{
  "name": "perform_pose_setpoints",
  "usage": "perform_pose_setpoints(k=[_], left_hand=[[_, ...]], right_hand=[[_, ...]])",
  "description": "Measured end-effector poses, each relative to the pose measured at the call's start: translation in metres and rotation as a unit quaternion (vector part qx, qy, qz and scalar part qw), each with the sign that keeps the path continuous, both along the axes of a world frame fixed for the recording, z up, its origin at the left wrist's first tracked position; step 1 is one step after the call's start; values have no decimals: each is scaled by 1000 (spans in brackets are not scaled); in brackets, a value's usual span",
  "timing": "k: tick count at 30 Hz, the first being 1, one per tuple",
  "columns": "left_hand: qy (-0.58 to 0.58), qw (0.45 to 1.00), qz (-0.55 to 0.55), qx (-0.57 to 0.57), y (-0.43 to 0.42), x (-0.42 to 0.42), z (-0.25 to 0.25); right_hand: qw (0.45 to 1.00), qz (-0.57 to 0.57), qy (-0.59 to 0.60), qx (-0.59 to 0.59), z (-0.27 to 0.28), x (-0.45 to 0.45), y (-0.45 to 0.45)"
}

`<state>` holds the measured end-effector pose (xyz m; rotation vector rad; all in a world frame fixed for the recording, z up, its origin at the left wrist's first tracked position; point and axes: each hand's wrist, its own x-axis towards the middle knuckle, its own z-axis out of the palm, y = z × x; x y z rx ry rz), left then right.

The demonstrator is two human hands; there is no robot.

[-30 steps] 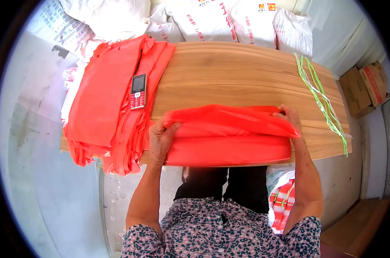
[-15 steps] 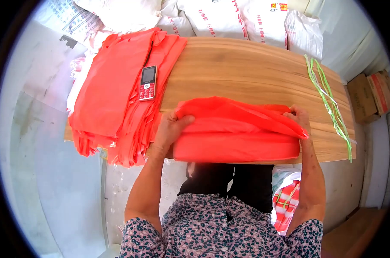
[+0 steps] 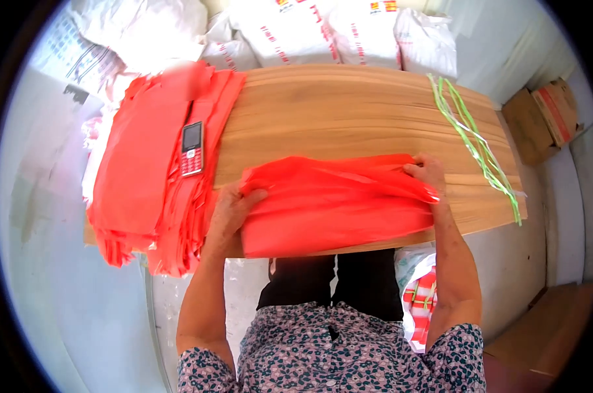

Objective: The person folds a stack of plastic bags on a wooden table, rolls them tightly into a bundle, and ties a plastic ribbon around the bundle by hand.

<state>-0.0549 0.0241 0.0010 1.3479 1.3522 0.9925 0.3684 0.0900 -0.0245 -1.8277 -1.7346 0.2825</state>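
Observation:
A folded bundle of red fabric [image 3: 336, 209] lies at the front edge of the wooden table [image 3: 349, 111]. My left hand [image 3: 236, 206] grips its left end, thumb on top and fingers mostly hidden behind. At the other end my right hand [image 3: 429, 175] is closed on the fabric's upper right corner. Left of the bundle rises a tall stack of red fabric pieces [image 3: 143, 157], and a red-and-black keypad phone [image 3: 192, 149] rests on it. Green and white plastic strips [image 3: 476, 141] stretch along the table's right side.
White printed sacks [image 3: 283, 33] line the wall behind the table. Cardboard boxes [image 3: 539, 124] stand at the right. Below the table, near my right arm, a plastic bag [image 3: 408, 308] holds red-and-white bundles tied with green strips.
The raised upper layer of the red fabric has come down flatter over the bundle, both hands still gripping its ends. The whole view has shifted, so the table appears farther left.

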Motion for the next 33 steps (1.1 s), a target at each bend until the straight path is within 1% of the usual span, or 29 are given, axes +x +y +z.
perform_pose_setpoints(k=[2, 5, 8, 11, 14, 15, 17, 18, 20, 23, 24, 26, 27, 29, 32, 33], left_hand=[[20, 1000, 15, -10, -1, 4, 8], [93, 996, 13, 6, 6, 1, 0], [115, 993, 23, 19, 8, 4, 0], [98, 993, 45, 41, 8, 3, -8], [104, 993, 55, 31, 1, 10, 5], [113, 991, 65, 27, 1, 11, 6], [131, 987, 87, 16, 2, 12, 6], [124, 988, 93, 13, 1, 14, 6], [108, 988, 106, 10, 0, 16, 7], [178, 977, 119, 22, 0, 15, 5], [228, 965, 125, 15, 1, 13, 2], [328, 934, 140, -1, 1, 8, -3], [357, 918, 159, 71, -3, 10, -2], [410, 865, 195, 213, -15, 19, 3], [424, 843, 59, 325, -35, 17, 17], [407, 845, -17, 347, -42, 20, 21]], right_hand=[[999, -3, 25, -29, 5, -5, -1], [994, -32, 68, -73, 6, -3, 0], [996, -34, 72, -30, -4, 2, 1], [991, -43, 125, -25, -11, 3, 2], [988, -36, 143, -49, -3, 0, 0], [975, -25, 217, -38, -10, 5, 4], [932, -2, 362, -16, -33, 17, 14], [945, -48, 323, 17, -24, 15, 9], [957, -138, 240, 84, 17, 6, -6], [958, -103, 125, 238, 36, -6, -37], [964, -24, 81, 252, 37, -10, -49], [952, 137, -5, 274, 37, -21, -72], [955, 184, -18, 233, 39, -26, -82], [948, 278, -42, 147, 44, -35, -99], [941, 302, -132, 76, 45, -38, -113], [940, 300, -148, 65, 44, -38, -114]])
